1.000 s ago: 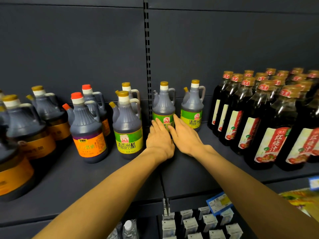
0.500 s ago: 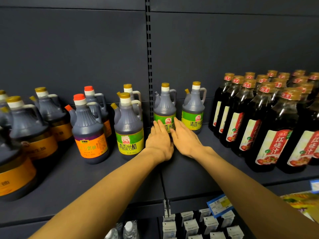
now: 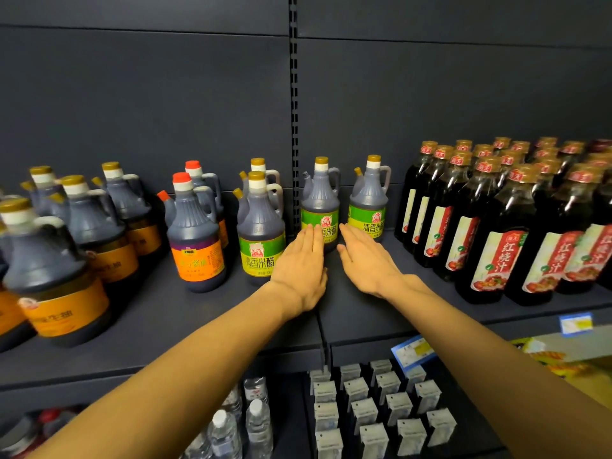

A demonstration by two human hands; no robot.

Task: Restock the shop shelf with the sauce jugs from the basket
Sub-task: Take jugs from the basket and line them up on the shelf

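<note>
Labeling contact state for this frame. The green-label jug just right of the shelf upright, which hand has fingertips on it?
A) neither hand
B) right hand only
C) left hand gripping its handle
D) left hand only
D: the left hand lies flat with straight fingers whose tips reach the label of the green-label jug, while the right hand is open and points into the gap beside it, apart from the jug.

Shelf [image 3: 198,326]: matt dark grey metal, smooth. Green-label jug [image 3: 320,207]: ribbed translucent plastic, glossy paper label, yellow plastic cap. Tall bottles [image 3: 496,233]: glossy dark, shiny red-and-white labels. Small cartons [image 3: 374,412] below: matt grey card.
</note>
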